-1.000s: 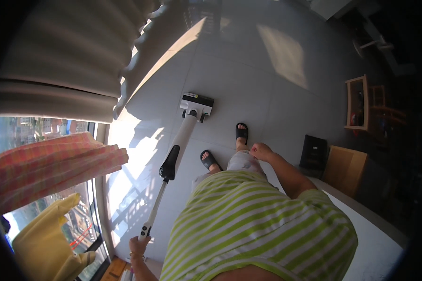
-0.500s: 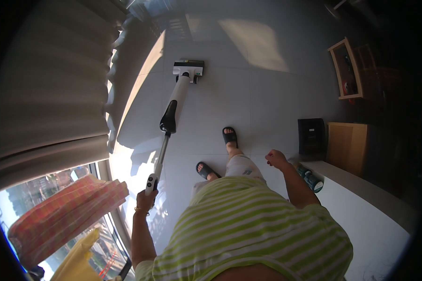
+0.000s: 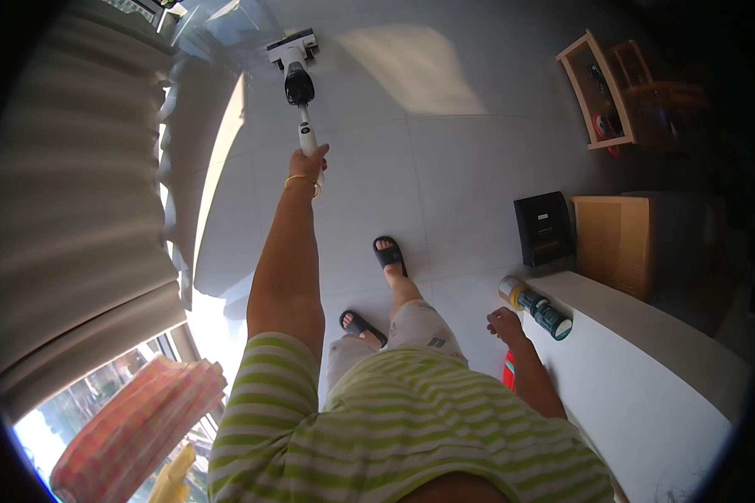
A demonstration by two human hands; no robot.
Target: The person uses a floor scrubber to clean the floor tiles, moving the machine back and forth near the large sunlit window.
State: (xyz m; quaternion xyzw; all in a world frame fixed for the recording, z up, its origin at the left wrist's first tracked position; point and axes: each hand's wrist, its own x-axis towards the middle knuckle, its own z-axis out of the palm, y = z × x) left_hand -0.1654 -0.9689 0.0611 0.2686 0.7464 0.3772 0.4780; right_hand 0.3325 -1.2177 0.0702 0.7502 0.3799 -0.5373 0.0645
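My left arm is stretched far forward, and my left hand [image 3: 309, 161] is wrapped round the white handle of a stick vacuum cleaner [image 3: 298, 85]. Its black-and-white floor head [image 3: 293, 47] rests on the grey tiles beyond, with the dark body between head and handle. At my right side hangs my right hand [image 3: 505, 325], its fingers curled in a loose fist and nothing showing in them. Close by that hand are several jars or tins [image 3: 544, 312] on a white ledge [image 3: 637, 352].
Beige curtains [image 3: 92, 184] hang along the left beside a window. A pink checked cloth [image 3: 138, 427] and a yellow cloth [image 3: 174, 476] hang below. Right stand a black box [image 3: 544, 228], a wooden cabinet [image 3: 612, 243] and an open wooden frame [image 3: 600, 92]. Something red [image 3: 508, 369] shows beside my right forearm.
My left arm has reached forward, pushing the vacuum cleaner farther away and slightly left. My right hand stays curled at my side, slightly lower in view. The view has shifted a little.
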